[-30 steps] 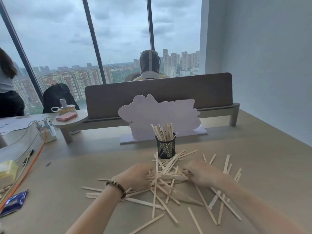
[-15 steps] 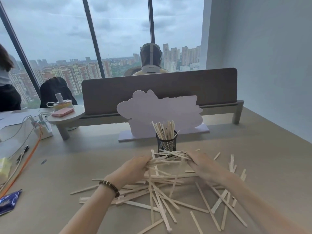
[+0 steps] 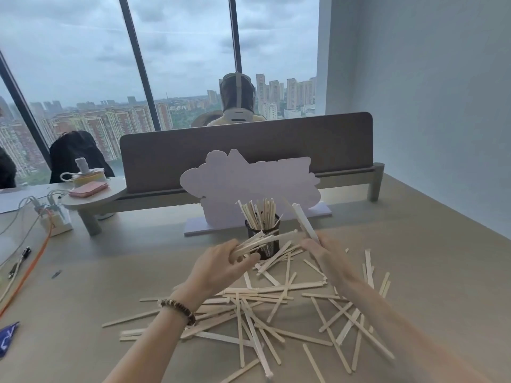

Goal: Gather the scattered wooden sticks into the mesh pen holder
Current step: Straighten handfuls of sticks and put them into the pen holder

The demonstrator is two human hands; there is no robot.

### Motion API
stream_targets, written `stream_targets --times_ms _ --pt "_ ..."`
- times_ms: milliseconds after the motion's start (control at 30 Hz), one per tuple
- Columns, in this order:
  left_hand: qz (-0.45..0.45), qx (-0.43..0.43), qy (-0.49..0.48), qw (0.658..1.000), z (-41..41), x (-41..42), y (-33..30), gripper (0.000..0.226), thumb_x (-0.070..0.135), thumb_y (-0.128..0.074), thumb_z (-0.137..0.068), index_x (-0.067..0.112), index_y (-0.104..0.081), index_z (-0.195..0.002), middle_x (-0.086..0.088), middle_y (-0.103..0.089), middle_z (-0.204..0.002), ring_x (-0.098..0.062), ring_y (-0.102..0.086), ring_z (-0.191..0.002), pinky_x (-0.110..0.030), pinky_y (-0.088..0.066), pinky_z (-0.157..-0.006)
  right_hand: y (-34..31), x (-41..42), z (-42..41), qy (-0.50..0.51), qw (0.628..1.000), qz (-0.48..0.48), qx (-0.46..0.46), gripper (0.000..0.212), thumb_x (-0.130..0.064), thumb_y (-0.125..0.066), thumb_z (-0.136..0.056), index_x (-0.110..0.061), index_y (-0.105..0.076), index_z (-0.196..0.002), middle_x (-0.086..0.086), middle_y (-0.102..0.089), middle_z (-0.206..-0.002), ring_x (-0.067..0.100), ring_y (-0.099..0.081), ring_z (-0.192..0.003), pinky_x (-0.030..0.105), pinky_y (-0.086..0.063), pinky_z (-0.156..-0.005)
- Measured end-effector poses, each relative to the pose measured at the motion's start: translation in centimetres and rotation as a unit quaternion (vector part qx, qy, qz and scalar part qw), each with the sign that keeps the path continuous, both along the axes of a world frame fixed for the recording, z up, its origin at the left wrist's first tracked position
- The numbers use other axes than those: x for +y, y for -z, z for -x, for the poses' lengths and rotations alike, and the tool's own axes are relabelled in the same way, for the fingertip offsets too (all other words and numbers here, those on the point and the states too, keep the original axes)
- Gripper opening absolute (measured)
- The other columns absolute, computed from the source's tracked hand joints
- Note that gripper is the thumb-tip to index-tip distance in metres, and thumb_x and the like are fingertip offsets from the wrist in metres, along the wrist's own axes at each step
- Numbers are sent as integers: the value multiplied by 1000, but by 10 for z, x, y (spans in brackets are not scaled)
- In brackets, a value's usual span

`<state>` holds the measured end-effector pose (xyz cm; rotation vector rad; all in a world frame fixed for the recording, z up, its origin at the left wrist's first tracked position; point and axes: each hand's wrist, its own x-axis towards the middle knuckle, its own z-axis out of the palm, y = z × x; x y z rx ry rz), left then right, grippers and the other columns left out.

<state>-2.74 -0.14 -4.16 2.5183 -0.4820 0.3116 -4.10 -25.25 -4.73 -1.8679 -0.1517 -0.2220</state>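
- Holder (image 3: 263, 239): black mesh, upright at frame centre on the surface (image 3: 414, 272), already carrying a cluster of upright sticks.
- Left hand (image 3: 221, 268): raised just left of the holder, fingers (image 3: 249, 258) curled around a bundle (image 3: 262, 240) lying nearly level across the holder's front.
- Right hand (image 3: 322, 251): just right of the holder, fingers pinching a few sticks (image 3: 304, 223) tilted up and to the left.
- Loose sticks (image 3: 265, 313): scattered, crossing, over the lower centre and lower right.
- Obstructions: white cutout sign (image 3: 249, 183) directly behind the holder; grey divider (image 3: 249, 145) beyond it.
- Left edge: orange cable (image 3: 33, 261), pen (image 3: 19, 261), blue packet (image 3: 7, 337).
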Motion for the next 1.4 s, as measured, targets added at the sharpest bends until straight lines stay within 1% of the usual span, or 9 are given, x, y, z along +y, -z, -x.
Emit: stream_targets --times_ms 167,300,433,767,900,1000,1100,1267,1400 --pt "135 -28 -102 985 2 -7 0 52 31 -69 -86 20 -30 -55 7 -33 -49 -16 -29 -48 -31 -27 -51 -5 6 5 42 993 -102 39 47 -50 -60 -91 -18 -36 -65 -4 -24 -50 11 -19 -43 25 -18 -43" --pt "383 44 -117 915 12 -16 3 52 39 -62 -91 19 -34 -52 1 -28 -48 -14 -23 -43 -28 -19 -48 -5 14 14 6 982 -177 59 59 -55 -54 -92 -27 -28 -47 -5 -21 -46 13 -15 -43 32 -12 -49" --pt "487 43 -96 867 29 -23 -2 55 38 -58 -95 11 -42 -50 -5 -33 -46 -15 -27 -38 -25 -22 -42 -6 25 24 4 980 -194 51 56 -66 -52 -79 -24 -30 -48 -5 -24 -46 13 -18 -43 31 -17 -48" --pt "475 40 -119 871 39 -21 24 49 33 -68 -89 -8 -64 -64 -8 -62 -60 -16 -56 -60 -27 -45 -65 3 45 22 -10 991 -134 -6 51 -41 -52 -94 -4 -50 -59 10 -40 -50 9 -34 -41 16 -33 -44" --pt "481 47 -128 866 36 -20 28 50 33 -65 -90 -5 -65 -59 -6 -62 -55 -8 -53 -52 -25 -45 -65 10 47 15 -19 989 -148 6 52 -50 -54 -88 -14 -41 -55 6 -28 -49 14 -24 -44 36 -16 -50" --pt "485 29 -121 865 32 -18 27 49 31 -66 -91 -8 -66 -61 -12 -64 -57 -9 -54 -53 -16 -46 -61 9 48 10 -6 986 -165 12 52 -46 -54 -93 -22 -33 -52 -1 -25 -47 12 -19 -42 33 -14 -49" --pt "467 16 -114 877 29 -16 28 39 26 -68 -90 -3 -68 -64 -9 -67 -58 -7 -59 -55 -10 -45 -62 10 47 8 -18 982 -187 -12 53 -41 -52 -98 -14 -32 -56 3 -25 -47 14 -18 -43 33 -14 -48" --pt "479 17 -94 872 25 -15 27 23 17 -70 -90 0 -64 -75 -17 -65 -60 -24 -61 -54 -34 -56 -62 23 46 10 -18 989 -138 -44 65 -39 -55 -95 12 -39 -57 16 -41 -45 22 -38 -45 25 -39 -50" --pt "481 13 -139 865 18 -13 26 36 25 -67 -91 1 -61 -66 -9 -53 -45 -18 -50 -39 -38 -51 -56 24 47 6 -7 988 -152 6 63 -42 -49 -98 -4 -42 -49 7 -38 -42 19 -35 -43 30 -34 -49"
